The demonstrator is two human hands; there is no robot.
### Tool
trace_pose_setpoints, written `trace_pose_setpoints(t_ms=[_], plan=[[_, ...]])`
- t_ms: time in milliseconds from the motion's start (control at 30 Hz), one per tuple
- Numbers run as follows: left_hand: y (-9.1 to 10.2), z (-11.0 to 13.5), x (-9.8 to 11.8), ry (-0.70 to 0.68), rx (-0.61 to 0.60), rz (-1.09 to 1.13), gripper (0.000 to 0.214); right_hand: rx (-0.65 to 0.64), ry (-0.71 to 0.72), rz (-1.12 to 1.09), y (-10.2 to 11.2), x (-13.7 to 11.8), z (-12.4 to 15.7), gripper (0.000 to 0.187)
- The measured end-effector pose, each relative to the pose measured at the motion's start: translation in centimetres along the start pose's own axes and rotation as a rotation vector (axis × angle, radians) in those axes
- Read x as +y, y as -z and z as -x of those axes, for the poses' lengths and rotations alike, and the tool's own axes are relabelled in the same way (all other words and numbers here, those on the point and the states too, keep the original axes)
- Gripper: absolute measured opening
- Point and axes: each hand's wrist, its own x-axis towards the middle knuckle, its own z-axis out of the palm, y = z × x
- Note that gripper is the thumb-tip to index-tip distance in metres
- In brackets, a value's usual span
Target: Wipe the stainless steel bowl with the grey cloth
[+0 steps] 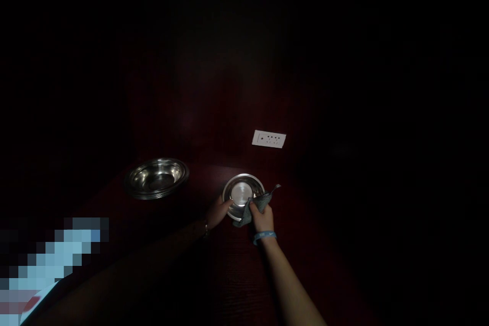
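The scene is very dark. A small steel bowl (241,192) is tilted up over a dark reddish table (214,175). My left hand (218,211) grips the bowl's near left rim, fingers curled around it. My right hand (262,216), with a blue band on its wrist, is closed on a grey cloth (260,202) pressed against the bowl's right edge. One corner of the cloth sticks out to the upper right.
A stack of larger steel bowls (156,177) stands on the table to the left. A white socket plate (269,138) sits on the dark wall behind. A blurred pale patch (46,265) fills the lower left corner.
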Motion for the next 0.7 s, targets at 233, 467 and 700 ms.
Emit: trace_pose_setpoints(t_ms=[233, 467, 700], plan=[[0.11, -0.52, -0.46, 0.039, 0.044, 0.027, 0.032, -0.004, 0.029, 0.048, 0.06, -0.14, 0.03, 0.018], [0.26, -0.72, -0.52, 0.017, 0.037, 0.054, 0.034, -0.011, 0.038, 0.077, 0.13, -0.43, 0.07, 0.017], [0.41, -0.73, -0.17, 0.062, 0.043, 0.041, 0.036, -0.017, 0.058, 0.092, 0.25, -0.56, 0.17, 0.017]])
